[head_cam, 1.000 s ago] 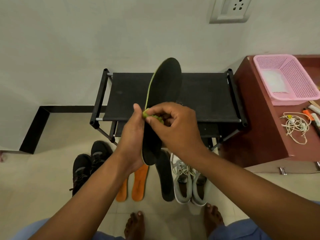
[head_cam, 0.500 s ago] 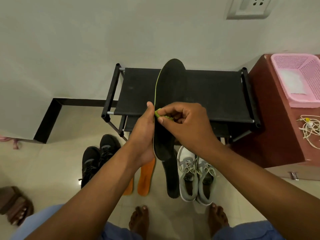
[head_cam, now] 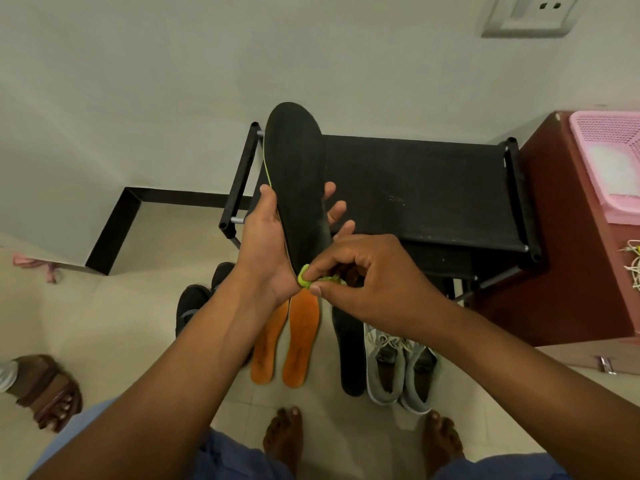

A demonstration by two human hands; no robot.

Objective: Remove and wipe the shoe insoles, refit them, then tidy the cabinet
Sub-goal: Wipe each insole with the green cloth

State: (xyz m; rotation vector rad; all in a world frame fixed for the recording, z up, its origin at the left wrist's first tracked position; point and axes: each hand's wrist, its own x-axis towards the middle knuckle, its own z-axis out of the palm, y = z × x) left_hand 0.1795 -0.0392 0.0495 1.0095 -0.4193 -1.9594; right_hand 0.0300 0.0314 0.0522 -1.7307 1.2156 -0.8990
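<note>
The left hand [head_cam: 266, 237] holds the black insole [head_cam: 298, 188] upright at 12 o'clock above the shoes; the right hand [head_cam: 367, 278] pinches a green cloth [head_cam: 304, 276] at its heel. Best wipe full-length, supporting the back.
</note>
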